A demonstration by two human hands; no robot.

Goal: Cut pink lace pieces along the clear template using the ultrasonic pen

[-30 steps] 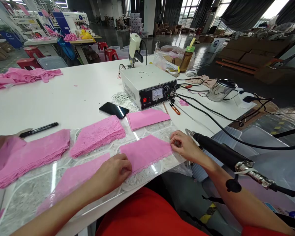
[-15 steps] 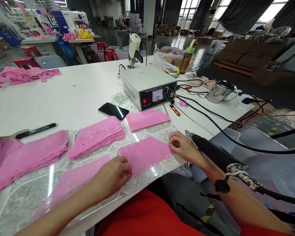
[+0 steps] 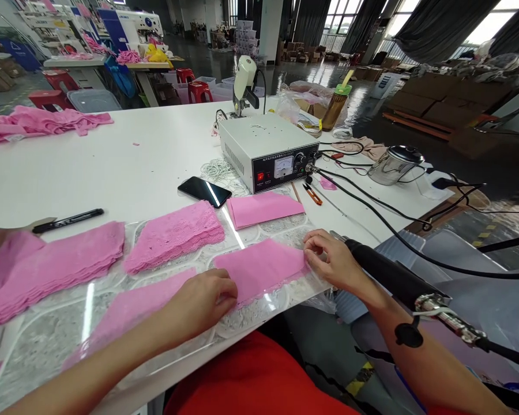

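Observation:
A flat pink fabric piece lies on the clear-covered mat near the front edge. My left hand is at its left end, fingers curled and pressed on the fabric's edge. At the right corner my right hand pinches the fabric between thumb and fingertips. Another pink piece lies partly under my left forearm. Behind are a lacy pink stack and a smooth folded pink piece. A thicker pink stack sits at the left. The black handheld tool rests by my right forearm.
A control box with a lit red switch stands behind, with black cables running right. Around it are a phone, orange snips, a glass pot and a bottle. A black marker lies left. Plastic bins are at lower right.
The view has shifted slightly, so everything sits a little further right. Both hands remain at the same ends of the pink piece.

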